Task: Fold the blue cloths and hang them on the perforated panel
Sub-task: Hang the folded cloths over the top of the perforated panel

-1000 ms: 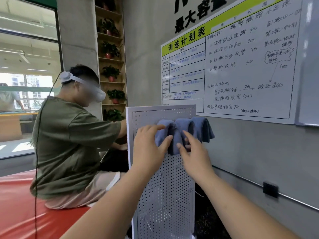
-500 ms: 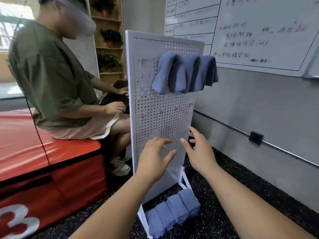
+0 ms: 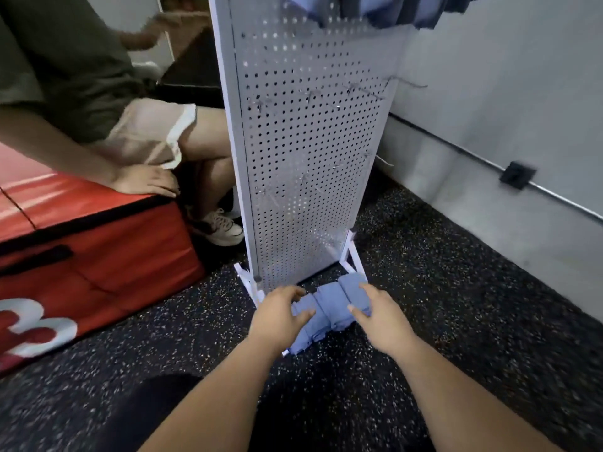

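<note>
Head view shows the left hand and right hand curled around opposite ends of the folded blue cloths, gripping them on the speckled floor at the foot of the perforated panel, whose top carries hung cloths.

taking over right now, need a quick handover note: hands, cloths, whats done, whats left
Left hand: fingers curled over the left end of the folded cloths on the floor at the foot of the perforated panel.
Right hand: curled over their right end.
Done: hung cloths at the panel's top.
Left: lift the floor batch and hang it lower on the panel.
</note>
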Tool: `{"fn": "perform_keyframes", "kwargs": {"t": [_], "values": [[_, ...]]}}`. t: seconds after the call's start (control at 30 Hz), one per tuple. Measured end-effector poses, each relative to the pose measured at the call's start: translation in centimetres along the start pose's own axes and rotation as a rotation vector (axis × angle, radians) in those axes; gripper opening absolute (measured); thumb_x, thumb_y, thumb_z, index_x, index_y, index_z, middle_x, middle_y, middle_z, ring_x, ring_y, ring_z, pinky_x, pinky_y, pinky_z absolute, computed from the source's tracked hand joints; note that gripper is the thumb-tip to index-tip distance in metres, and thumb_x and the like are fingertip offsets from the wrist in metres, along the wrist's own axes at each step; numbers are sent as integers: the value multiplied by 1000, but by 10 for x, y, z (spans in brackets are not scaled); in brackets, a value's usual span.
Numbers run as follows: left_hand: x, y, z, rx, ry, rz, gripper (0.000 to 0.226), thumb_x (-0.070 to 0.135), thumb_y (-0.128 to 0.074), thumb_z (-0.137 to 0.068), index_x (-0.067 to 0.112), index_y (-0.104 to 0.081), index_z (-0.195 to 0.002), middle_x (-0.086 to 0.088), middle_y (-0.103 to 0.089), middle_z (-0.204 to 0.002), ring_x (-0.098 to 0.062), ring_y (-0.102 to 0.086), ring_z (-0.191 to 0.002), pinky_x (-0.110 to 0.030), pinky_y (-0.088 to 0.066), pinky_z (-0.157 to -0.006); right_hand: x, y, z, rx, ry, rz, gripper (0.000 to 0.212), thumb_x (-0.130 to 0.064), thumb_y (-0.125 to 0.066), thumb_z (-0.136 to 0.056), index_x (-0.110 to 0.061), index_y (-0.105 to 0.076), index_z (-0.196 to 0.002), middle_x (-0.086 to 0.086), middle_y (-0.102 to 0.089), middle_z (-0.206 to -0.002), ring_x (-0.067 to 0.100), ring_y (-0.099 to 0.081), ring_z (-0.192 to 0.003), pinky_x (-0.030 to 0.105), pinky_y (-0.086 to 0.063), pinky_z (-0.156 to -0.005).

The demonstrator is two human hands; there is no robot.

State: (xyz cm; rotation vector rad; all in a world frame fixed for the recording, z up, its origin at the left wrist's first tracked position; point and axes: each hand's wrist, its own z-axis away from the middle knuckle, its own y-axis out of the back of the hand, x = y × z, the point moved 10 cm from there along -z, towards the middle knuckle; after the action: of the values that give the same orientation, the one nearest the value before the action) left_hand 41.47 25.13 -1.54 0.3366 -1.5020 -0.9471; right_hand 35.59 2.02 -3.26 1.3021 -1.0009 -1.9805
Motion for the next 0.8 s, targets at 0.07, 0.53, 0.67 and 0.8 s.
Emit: {"fn": "perform_keyframes", "kwargs": {"t": [0.07, 0.53, 0.67, 0.8], "values": [[-9, -21, -10, -43, 28, 20, 49, 43, -79, -93, 28, -65, -137, 5, -66, -129, -15, -63, -116, -34, -52, -103, 11, -22, -13, -88, -17, 58, 74, -52, -61, -104, -21, -32, -166, 16, -41, -161, 34, -49, -142, 44, -47, -111], [-81, -150, -129, -208, 251, 126, 52, 34, -74, -97, 25, -59, -146, -3, -65, -141, -25, -64, -120, -38, -53, -100, 81, -111, -105, -148, -53, 81, 73, -43, -66, -101, -23, -35, -164, 2, -40, -161, 30, -46, -141, 44, -47, -112], [-98, -185, -163, -223, 271, 145, 60, 35, -76, -97, 21, -55, -151, -3, -61, -149, -26, -59, -133, -36, -48, -108, 96, -140, -124, -157, -47, 3, 72, -39, -66, -102, -22, -35, -164, -1, -39, -165, 27, -46, -144, 41, -46, -113], [-109, -217, -195, -265, 275, 180, 80, 41, -75, -99, 18, -36, -165, -1, -44, -166, -23, -41, -153, -35, -35, -122, 106, -163, -143, -196, -42, -51, 77, -31, -65, -102, -23, -26, -168, -1, -31, -170, 23, -35, -154, 38, -38, -121]]}}
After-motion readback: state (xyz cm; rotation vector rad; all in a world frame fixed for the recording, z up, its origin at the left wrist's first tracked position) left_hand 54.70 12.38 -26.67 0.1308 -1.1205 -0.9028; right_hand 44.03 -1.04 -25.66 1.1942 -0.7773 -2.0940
